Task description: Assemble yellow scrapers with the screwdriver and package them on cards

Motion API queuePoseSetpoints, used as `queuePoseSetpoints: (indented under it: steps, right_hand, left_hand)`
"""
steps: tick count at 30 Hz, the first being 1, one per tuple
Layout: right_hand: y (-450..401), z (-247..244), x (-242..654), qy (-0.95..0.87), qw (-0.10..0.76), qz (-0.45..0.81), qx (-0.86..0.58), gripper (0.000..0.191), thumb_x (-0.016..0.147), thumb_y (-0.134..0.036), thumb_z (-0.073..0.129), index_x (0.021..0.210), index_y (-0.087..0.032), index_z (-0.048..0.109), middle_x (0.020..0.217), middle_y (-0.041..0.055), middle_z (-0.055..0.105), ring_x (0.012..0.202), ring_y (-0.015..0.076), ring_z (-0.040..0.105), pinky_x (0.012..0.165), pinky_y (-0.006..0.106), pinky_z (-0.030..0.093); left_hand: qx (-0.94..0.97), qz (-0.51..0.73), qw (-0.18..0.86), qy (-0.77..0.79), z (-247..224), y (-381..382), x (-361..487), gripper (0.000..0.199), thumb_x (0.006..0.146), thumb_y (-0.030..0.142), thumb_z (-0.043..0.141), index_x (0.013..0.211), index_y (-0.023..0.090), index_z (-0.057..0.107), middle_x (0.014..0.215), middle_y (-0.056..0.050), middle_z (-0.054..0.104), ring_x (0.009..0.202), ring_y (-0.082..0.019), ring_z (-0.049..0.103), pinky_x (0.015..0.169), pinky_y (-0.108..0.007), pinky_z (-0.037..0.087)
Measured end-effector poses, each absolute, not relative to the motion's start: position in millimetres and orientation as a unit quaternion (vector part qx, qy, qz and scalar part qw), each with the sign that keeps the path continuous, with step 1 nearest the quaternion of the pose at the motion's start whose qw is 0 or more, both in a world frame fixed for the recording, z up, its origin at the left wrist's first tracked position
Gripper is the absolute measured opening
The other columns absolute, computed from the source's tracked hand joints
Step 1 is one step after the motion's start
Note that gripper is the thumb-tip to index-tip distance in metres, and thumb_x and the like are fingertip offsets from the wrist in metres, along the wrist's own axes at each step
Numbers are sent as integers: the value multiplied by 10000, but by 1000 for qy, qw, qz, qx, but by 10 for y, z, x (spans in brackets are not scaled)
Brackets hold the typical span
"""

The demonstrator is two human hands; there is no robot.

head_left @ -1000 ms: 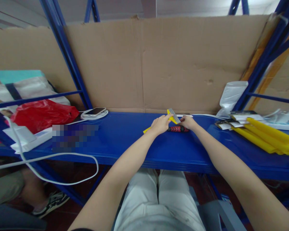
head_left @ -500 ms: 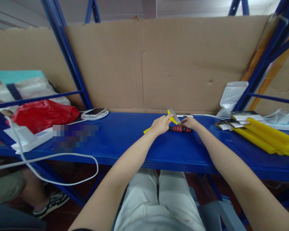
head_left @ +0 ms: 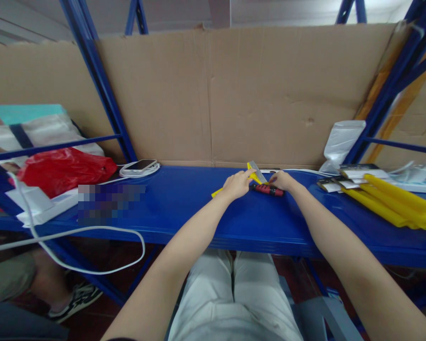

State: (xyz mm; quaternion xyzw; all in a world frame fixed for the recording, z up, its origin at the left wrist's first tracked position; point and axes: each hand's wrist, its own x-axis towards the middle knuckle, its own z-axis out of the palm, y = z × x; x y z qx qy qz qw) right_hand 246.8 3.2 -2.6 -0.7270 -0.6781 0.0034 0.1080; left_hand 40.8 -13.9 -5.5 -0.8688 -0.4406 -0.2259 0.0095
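Observation:
My left hand (head_left: 237,184) is closed around a yellow scraper-like tool (head_left: 254,174), whose wide grey blade edge points up and right. The yellow end of its handle sticks out left of my wrist. My right hand (head_left: 281,180) has its fingers pinched together at the lower end of the blade; what they hold is too small to make out. Just below the fingers, a red and black handled tool (head_left: 270,190) lies on the blue table (head_left: 184,208).
Yellow-handled tools (head_left: 394,201) are piled at the right, beside a white plastic bag (head_left: 341,142). A phone (head_left: 141,165) rests on a coiled white cable at the back left. Further left are a red bag (head_left: 67,168) and power strip (head_left: 51,208). Cardboard stands behind.
The red and black tool has shifted slightly right and tilted. My right hand has moved slightly, its fingers nearer the blade. My left hand has hardly moved.

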Motion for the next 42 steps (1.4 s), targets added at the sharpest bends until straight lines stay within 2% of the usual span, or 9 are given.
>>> queuePoseSetpoints:
  steps: [9, 15, 20, 27, 34, 42]
  right_hand:
    - [13, 14, 2645, -680, 74, -1, -729, 158, 724, -162, 654, 842, -188, 757, 879, 59, 734, 791, 167, 668, 616, 202, 449]
    - [31, -18, 2730, -668, 45, -11, -743, 100, 729, -235, 667, 783, -173, 723, 768, 65, 718, 687, 164, 649, 554, 216, 419]
    - [51, -47, 2697, -673, 48, -46, -736, 229, 728, -226, 665, 946, -177, 710, 928, 72, 728, 786, 167, 663, 611, 204, 440]
    - [48, -37, 2678, -689, 19, -58, -722, 304, 753, -129, 593, 1039, -155, 692, 997, 98, 719, 888, 188, 668, 677, 208, 448]
    - [55, -33, 2679, -690, 0, -85, -719, 299, 765, -135, 592, 1047, -161, 687, 1005, 108, 715, 923, 199, 666, 706, 221, 450]
    - [-5, 38, 2592, -694, -36, -111, -710, 258, 818, -205, 572, 1031, -117, 689, 1049, 172, 694, 1004, 248, 651, 760, 264, 469]
  left_hand:
    - [-870, -232, 3, -435, -42, -159, 405, 443, 945, 286, 410, 1387, 306, 421, 1280, -56, 593, 1164, -204, 564, 958, -335, 446]
    - [-868, -230, -2, -440, -30, -168, 405, 443, 945, 290, 414, 1386, 318, 420, 1283, -57, 590, 1155, -206, 570, 956, -340, 447]
    - [-868, -232, -6, -439, -32, -169, 410, 449, 944, 274, 411, 1391, 316, 417, 1275, -52, 595, 1158, -201, 567, 961, -331, 443]
    - [-869, -231, -2, -437, -36, -169, 414, 445, 941, 285, 422, 1385, 321, 424, 1278, -52, 596, 1158, -198, 569, 964, -330, 444]
    - [-869, -232, -3, -438, -41, -162, 411, 444, 936, 295, 438, 1379, 325, 433, 1289, -47, 592, 1154, -197, 574, 967, -329, 446]
    - [-869, -233, -3, -436, -44, -163, 414, 445, 937, 284, 430, 1380, 310, 433, 1290, -51, 591, 1160, -199, 571, 966, -328, 444]
